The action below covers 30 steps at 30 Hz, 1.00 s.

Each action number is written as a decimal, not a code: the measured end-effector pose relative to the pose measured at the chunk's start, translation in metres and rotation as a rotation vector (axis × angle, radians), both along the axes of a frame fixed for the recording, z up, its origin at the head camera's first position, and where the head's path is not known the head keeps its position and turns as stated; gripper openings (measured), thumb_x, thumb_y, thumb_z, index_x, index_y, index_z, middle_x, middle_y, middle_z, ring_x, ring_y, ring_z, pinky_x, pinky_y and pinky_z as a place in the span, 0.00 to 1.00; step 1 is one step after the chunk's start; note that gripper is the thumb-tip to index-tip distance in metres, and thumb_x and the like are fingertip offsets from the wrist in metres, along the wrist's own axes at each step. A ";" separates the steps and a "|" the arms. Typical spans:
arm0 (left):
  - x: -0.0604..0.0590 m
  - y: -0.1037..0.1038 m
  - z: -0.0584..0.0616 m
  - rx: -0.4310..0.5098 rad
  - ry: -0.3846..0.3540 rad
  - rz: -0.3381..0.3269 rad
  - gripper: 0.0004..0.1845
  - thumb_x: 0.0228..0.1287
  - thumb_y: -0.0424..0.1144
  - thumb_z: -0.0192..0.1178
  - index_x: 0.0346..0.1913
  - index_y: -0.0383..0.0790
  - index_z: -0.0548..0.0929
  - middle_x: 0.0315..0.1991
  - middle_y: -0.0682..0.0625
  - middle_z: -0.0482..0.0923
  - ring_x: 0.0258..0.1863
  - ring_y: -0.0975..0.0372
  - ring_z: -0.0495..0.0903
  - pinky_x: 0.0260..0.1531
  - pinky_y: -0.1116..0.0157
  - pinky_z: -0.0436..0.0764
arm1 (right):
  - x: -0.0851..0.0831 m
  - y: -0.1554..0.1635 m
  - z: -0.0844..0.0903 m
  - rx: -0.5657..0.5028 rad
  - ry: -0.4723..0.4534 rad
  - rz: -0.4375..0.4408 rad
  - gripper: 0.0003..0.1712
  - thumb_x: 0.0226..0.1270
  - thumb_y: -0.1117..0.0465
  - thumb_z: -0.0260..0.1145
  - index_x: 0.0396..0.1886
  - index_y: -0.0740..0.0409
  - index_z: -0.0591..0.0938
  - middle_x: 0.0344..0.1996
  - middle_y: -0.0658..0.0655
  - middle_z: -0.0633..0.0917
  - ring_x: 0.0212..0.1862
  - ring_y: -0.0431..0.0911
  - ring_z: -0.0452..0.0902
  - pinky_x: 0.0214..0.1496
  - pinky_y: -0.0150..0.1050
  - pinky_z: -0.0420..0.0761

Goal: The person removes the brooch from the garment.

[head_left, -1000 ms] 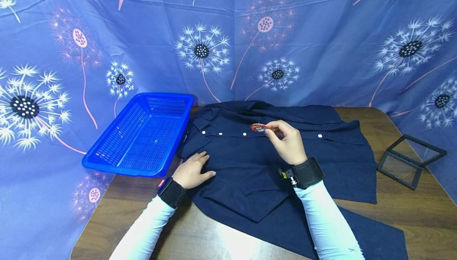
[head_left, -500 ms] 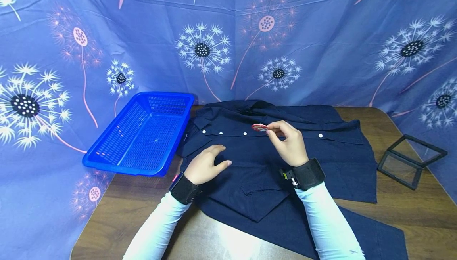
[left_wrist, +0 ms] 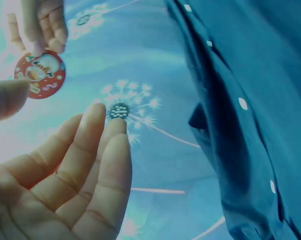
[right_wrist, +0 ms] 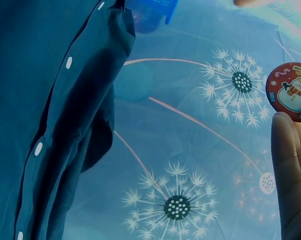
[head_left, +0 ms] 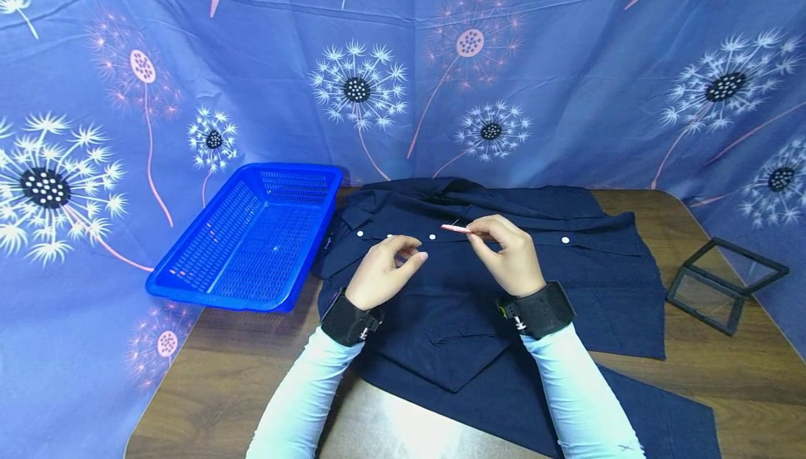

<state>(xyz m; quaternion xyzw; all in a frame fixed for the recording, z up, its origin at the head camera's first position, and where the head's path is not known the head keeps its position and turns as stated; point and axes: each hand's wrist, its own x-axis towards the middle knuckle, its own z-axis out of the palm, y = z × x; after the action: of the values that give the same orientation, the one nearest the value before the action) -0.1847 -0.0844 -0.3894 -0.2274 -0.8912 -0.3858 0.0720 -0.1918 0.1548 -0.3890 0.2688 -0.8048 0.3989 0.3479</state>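
Note:
A dark navy shirt (head_left: 478, 284) with white buttons lies spread on the wooden table (head_left: 214, 361). My right hand (head_left: 506, 252) pinches a small round red badge (head_left: 456, 229) with a snowman picture above the button placket; the badge also shows in the left wrist view (left_wrist: 39, 73) and the right wrist view (right_wrist: 290, 92). My left hand (head_left: 384, 270) hovers over the shirt just left of the badge, fingers loosely extended toward it and holding nothing. Its fingers (left_wrist: 95, 165) appear relaxed in the left wrist view.
A blue plastic basket (head_left: 252, 235) sits at the table's left, touching the shirt's edge. A black-framed glass box (head_left: 724, 284) stands at the right edge. A blue dandelion-print cloth (head_left: 403, 67) hangs behind and at both sides.
My left hand lifted off the shirt's left side and moved right and up toward the badge. The right hand tilted the badge to nearly edge-on but stayed in place.

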 end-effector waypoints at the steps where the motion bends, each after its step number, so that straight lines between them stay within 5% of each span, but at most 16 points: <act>1: -0.001 0.001 0.002 0.025 -0.005 0.000 0.18 0.70 0.48 0.57 0.53 0.39 0.82 0.43 0.49 0.84 0.42 0.61 0.83 0.42 0.62 0.83 | 0.000 0.000 0.000 0.002 0.009 0.007 0.11 0.55 0.75 0.71 0.37 0.61 0.85 0.36 0.56 0.87 0.35 0.47 0.83 0.43 0.21 0.77; 8: -0.004 0.006 0.009 0.146 -0.045 -0.003 0.16 0.71 0.47 0.56 0.52 0.40 0.83 0.43 0.49 0.84 0.42 0.61 0.82 0.43 0.59 0.82 | 0.003 -0.004 0.003 0.028 0.063 0.021 0.12 0.53 0.77 0.71 0.36 0.61 0.86 0.37 0.56 0.87 0.35 0.47 0.82 0.42 0.24 0.77; 21: -0.006 0.015 0.013 0.190 -0.126 -0.035 0.17 0.74 0.49 0.52 0.49 0.40 0.84 0.38 0.47 0.87 0.40 0.59 0.86 0.39 0.61 0.81 | 0.006 -0.007 0.005 0.068 0.091 0.047 0.10 0.54 0.75 0.71 0.35 0.60 0.85 0.38 0.56 0.87 0.41 0.46 0.83 0.48 0.25 0.76; 30: -0.007 0.016 0.013 0.237 -0.114 -0.045 0.17 0.74 0.46 0.52 0.45 0.38 0.85 0.34 0.47 0.87 0.37 0.60 0.85 0.37 0.64 0.81 | 0.009 -0.011 0.006 0.095 0.133 0.045 0.13 0.50 0.78 0.72 0.35 0.61 0.86 0.38 0.56 0.87 0.41 0.48 0.85 0.41 0.41 0.83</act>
<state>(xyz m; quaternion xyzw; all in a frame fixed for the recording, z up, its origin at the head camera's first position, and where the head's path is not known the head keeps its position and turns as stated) -0.1917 -0.0681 -0.3764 -0.2148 -0.8368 -0.5021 0.0387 -0.1832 0.1442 -0.3835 0.3289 -0.7917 0.3494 0.3781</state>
